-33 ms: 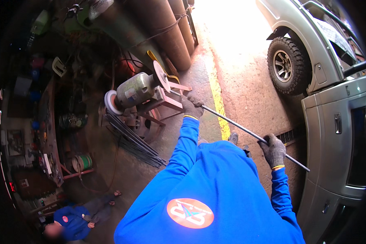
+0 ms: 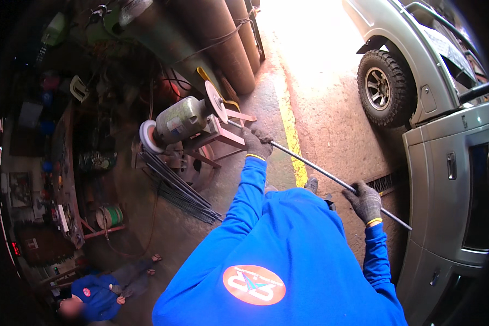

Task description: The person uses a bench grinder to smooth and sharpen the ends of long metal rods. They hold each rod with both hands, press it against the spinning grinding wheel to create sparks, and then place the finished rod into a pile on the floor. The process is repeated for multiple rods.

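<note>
Two gloved hands held a long metal rod at the grinder.

The left hand and right hand each had a tight grip on it. Its tip met the grinder wheel. More rods lay on the floor; a car stood close by.

A round orange and white emblem sits on the blue shirt.

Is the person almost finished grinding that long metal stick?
Cannot tell what is done. In hand: the left hand and right hand, both gloved, grip a long metal rod, its tip at the grinder's wheel. Probably left: a bundle of rods lying on the floor beside the grinder stand.
</note>
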{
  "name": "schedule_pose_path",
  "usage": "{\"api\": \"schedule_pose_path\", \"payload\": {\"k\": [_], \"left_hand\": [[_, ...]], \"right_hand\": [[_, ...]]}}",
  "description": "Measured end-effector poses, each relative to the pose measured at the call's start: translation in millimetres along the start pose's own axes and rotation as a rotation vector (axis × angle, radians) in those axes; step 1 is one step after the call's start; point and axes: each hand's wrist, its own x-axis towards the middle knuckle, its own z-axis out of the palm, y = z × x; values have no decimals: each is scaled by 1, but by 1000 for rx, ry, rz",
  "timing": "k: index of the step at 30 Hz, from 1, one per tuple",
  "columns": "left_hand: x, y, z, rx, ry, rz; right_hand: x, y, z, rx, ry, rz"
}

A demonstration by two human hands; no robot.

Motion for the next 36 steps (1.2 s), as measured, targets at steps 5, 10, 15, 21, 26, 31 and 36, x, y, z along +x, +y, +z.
{"api": "schedule_pose_path", "payload": {"k": [5,10,15,21,26,31,36], "left_hand": [[4,-2,1,75,15,-4],[6,8,1,46,17,-9],[5,13,-2,35,14,13],[4,15,-2,11,-30,2],[1,16,-2,-5,-73,-39],[3,15,-1,12,-70,-19],[-20,-5,12,34,-93,15]], "right_hand": [[9,9,-7,506,-709,258],[13,15,12,312,-429,40],[9,6,6,257,-294,-30],[6,-9,-3,29,-119,-132],[-1,-17,-3,-46,-11,-153],[-13,-3,23,-254,423,-326],[-4,16,48,-200,539,-23]]}}
